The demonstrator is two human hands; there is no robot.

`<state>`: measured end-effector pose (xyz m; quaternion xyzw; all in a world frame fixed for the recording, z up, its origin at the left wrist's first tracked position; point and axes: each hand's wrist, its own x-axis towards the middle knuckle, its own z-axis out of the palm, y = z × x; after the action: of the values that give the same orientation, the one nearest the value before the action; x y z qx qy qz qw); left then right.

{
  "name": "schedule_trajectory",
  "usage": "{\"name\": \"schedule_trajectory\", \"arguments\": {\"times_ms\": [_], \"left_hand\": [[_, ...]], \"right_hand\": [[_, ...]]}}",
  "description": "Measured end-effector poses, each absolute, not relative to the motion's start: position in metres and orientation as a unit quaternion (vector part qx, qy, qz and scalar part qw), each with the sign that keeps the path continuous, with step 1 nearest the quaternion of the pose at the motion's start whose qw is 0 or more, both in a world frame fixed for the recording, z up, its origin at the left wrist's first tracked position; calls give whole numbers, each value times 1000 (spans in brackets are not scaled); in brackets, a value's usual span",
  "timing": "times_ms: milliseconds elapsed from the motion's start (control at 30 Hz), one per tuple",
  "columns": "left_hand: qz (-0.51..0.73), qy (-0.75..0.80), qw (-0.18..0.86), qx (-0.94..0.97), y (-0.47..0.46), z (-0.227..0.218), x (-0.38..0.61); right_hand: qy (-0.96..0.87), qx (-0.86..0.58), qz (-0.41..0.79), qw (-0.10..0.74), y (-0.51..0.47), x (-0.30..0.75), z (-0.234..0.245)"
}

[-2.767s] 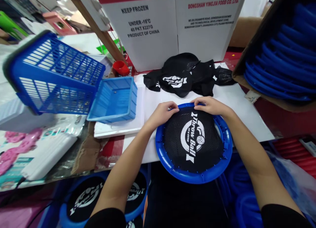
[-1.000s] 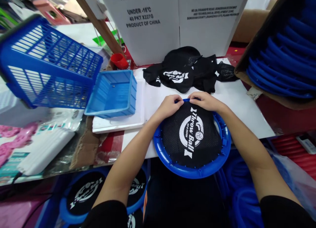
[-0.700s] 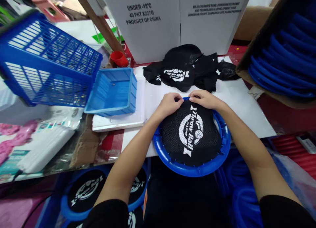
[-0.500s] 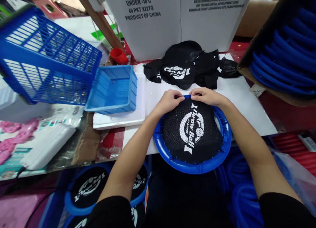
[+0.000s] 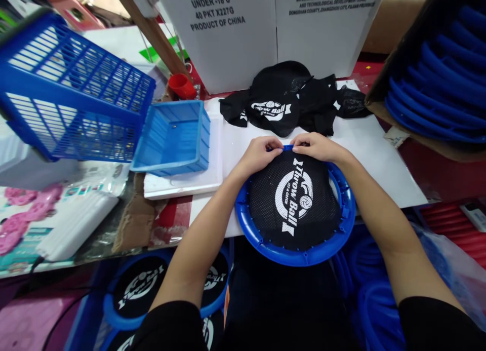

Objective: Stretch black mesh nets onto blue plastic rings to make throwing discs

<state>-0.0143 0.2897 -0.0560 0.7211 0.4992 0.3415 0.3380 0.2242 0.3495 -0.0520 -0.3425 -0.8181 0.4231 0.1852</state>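
Observation:
A round blue plastic ring [image 5: 257, 237] lies at the table's front edge, its near side jutting out over my lap. Black mesh fabric [image 5: 261, 204] with white "Throw Ball" print is stretched across it, seated on small pegs along the near and left sides. On the upper right a gap shows between fabric and ring. At the far rim, my left hand [image 5: 261, 152] pinches the mesh edge with thumb and fingers. Close beside it, my right hand [image 5: 317, 147] pinches the same edge. The fingertips hide the exact spot they press.
Loose black mesh pieces [image 5: 271, 87] lie behind the ring, before a white carton [image 5: 235, 52]. A light blue bin [image 5: 170, 143] and tilted blue basket [image 5: 94, 87] stand left. Blue rings [image 5: 433, 98] fill a box at right; finished-looking discs [image 5: 138, 285] lie below left.
The view has shifted very slightly. Both hands keep the same pinch at the far rim, and the ring and mesh look the same.

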Motion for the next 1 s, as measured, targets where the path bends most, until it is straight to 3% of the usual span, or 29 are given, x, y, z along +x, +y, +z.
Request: {"name": "schedule_trajectory", "arguments": {"times_ms": [200, 633, 867, 1000], "left_hand": [[328, 488, 295, 753, 290, -55, -13], [255, 470, 335, 776, 299, -50, -22], [239, 432, 184, 850, 278, -49, -16], [195, 435, 156, 865, 275, -51, -13]], "right_hand": [[-806, -333, 455, 180, 353, 227, -49], [-796, -332, 470, 190, 355, 227, -51], [-810, -350, 403, 243, 342, 225, -51], [-850, -293, 362, 246, 332, 231, -44]]}}
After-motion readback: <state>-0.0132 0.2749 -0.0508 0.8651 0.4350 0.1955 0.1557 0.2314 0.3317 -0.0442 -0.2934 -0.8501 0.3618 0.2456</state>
